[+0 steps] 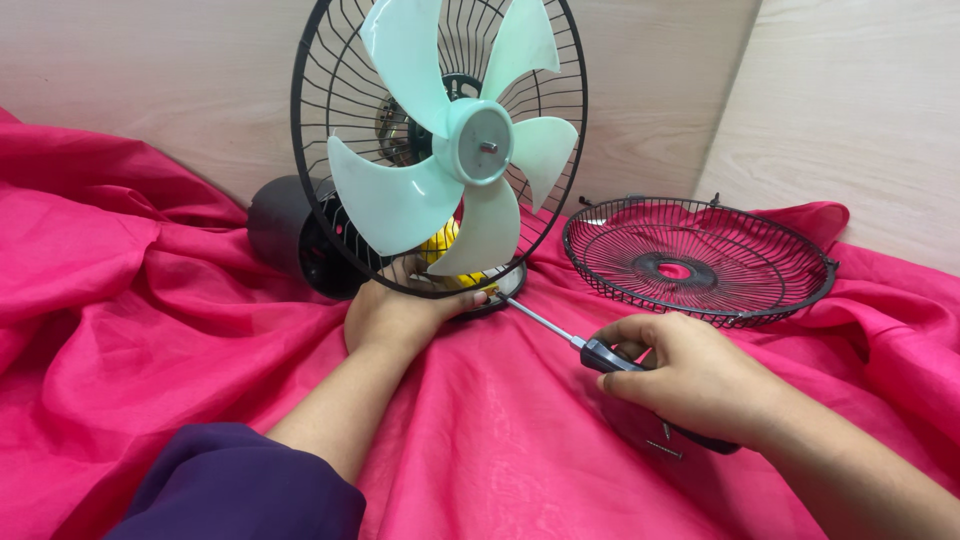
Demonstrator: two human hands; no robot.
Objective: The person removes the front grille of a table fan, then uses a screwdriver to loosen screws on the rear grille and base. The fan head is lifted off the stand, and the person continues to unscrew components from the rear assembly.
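Head view: screwdriver (560, 333) sits low centre-right, thin metal shaft angled up-left, tip at the bottom edge of the fan's rear guard (330, 130). Right hand (690, 375) wraps the dark handle, fingers curled tight around it, thumb on top. Left hand (400, 312) is clamped on the bottom rim of the rear guard, thumb lying along the rim just beside the screwdriver tip, fingers hidden behind the wire. Purple sleeve (240, 485) on that forearm.

Fan stands upright on the cloth, front cover off. Four pale green blades (455, 140) exposed on a matching hub with a small metal shaft end at centre. Yellow part shows through the wires low behind the blades; cannot tell what it is. Dark round motor housing (285, 230) behind, left of the guard.

Detached black front guard (700, 258) lies flat, right of the fan, near the right hand but apart from it. Pink cloth (120, 330) covers the whole surface, rumpled. Light wood panels (850, 110) behind.
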